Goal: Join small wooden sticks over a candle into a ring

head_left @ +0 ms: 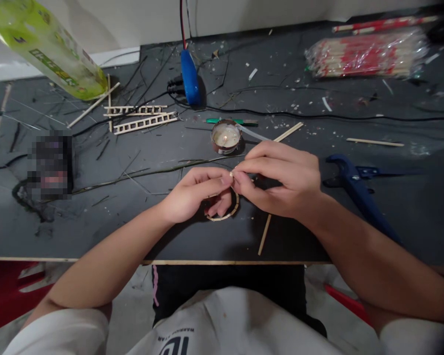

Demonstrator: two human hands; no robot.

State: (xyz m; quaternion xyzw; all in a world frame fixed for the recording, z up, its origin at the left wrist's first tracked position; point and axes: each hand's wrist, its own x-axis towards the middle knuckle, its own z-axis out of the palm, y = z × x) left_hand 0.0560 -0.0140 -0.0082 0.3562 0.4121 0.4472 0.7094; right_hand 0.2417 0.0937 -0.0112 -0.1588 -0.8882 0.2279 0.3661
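My left hand (192,192) is closed in a pinch on a thin ring (229,215) made of small pale wooden segments. The ring hangs below the thumb, with some fingers inside the loop. My right hand (286,180) is closed too, its thumb and fingertips meeting the left ones at a small pale bit (231,175). Fingers hide most of that bit, so what the right hand grips is unclear. Just beyond the hands stands a small round tin with a lit candle (225,135). A wooden stick (265,234) lies below my right hand.
Two small wooden ladders (144,122) lie left of the tin. Behind are a blue power socket (190,76) with cables and a green bottle (55,54). Blue cutters (358,190) rest near my right forearm. Bagged chopsticks (366,54) lie far right; scraps litter the table.
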